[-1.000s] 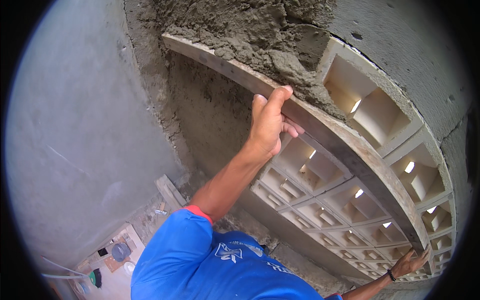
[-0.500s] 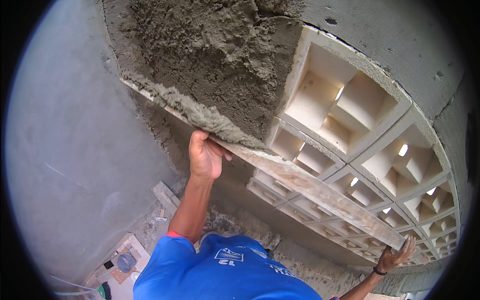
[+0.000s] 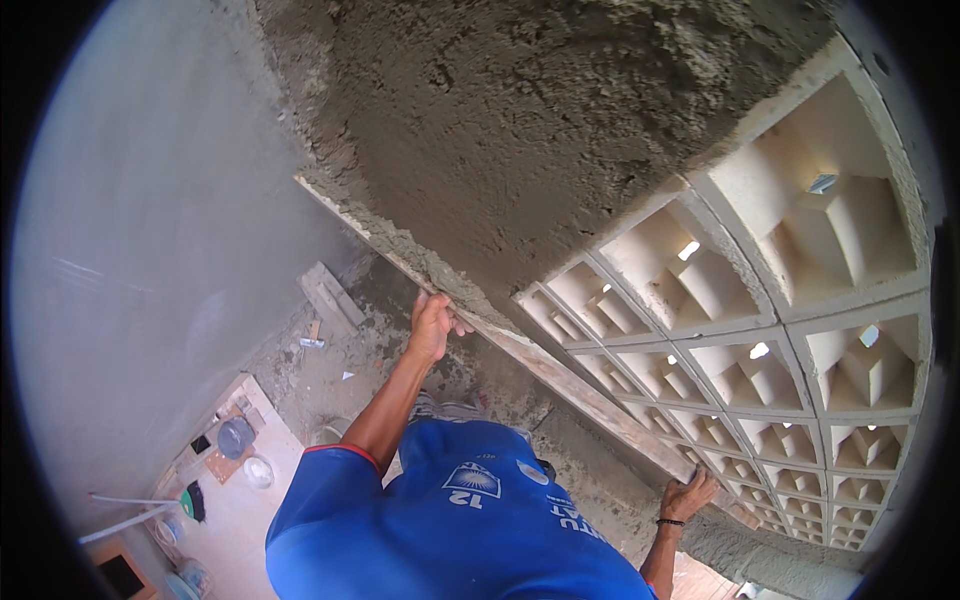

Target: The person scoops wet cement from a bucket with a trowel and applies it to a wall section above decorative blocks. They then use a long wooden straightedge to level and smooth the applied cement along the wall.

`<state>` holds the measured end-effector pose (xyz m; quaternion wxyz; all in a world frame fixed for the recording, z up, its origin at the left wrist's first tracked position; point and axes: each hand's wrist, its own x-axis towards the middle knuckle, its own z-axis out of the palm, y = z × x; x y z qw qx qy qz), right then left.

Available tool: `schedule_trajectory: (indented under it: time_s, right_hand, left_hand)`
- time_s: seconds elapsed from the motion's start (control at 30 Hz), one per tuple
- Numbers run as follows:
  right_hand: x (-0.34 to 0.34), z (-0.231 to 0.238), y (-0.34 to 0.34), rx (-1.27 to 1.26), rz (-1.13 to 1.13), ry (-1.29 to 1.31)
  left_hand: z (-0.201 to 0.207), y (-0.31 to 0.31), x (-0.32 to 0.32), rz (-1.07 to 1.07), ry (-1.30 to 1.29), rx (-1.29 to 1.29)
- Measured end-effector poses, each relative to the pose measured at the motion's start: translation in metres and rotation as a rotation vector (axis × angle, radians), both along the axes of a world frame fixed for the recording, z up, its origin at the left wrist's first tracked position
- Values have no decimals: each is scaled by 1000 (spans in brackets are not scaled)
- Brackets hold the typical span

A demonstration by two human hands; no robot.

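Note:
A long wooden straightedge board (image 3: 570, 375) slants from upper left to lower right, against the freshly mortared wall (image 3: 520, 150). Wet grey mortar (image 3: 415, 255) is heaped along the upper edge of its left half. My left hand (image 3: 431, 328) is closed on the lower edge of the board, left of its middle, thumb up beside the mortar. At the far right end, my right hand (image 3: 688, 496) wraps round the board; some of its fingers are hidden. The mortar above the board looks rough in places and flatter in others.
Pale ventilation blocks (image 3: 700, 335) with square openings border the mortar on the right. A smooth grey wall (image 3: 170, 220) meets it at the left corner. Below lie a wood block (image 3: 332, 298), a dark round container (image 3: 236, 437) and a white bucket (image 3: 258, 472) on the floor.
The board has come down the wall with both hands still on it, baring more mortared surface above. Less mortar shows heaped on its edge. The view has also shifted.

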<state>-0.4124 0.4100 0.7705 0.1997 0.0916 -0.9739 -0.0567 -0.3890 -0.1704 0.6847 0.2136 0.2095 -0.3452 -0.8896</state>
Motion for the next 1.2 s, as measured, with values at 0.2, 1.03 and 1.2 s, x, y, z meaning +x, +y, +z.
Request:
schedule_trajectory:
  time_s: [0.2,1.03,1.2]
  right_hand:
    - [14,-31,-22,33,-21,-284]
    - [-36,-122,8,218,4,-902]
    - [-17,-33,-13,-56,-23,-529]
  left_hand:
    - [-70,4,13,50,-215,113]
    - [-232,5,-17,-123,-811,116]
    - [-79,-13,-20,17,-504,23]
